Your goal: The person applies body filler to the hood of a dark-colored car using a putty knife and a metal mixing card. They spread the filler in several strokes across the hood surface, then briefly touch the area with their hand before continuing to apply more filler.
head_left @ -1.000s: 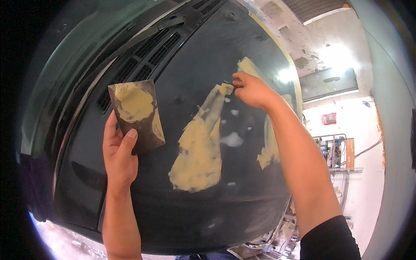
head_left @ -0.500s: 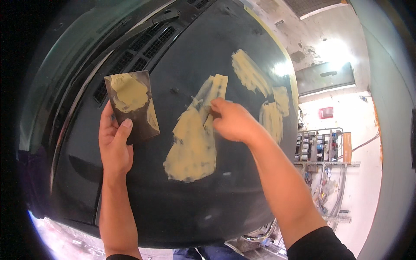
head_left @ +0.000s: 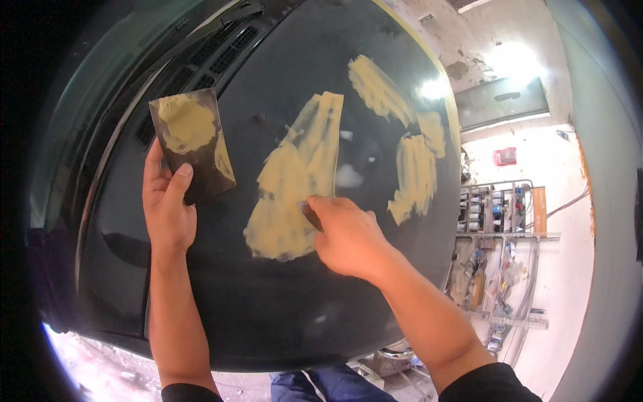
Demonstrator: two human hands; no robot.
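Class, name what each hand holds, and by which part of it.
The left hand holds a rectangular putty board by its lower left part. The right hand holds a dark spreader; exactly which part it grips is hidden.

No legible lettering, numbers or signs (any marks on the containers [head_left: 476, 209] at right are too small to read).
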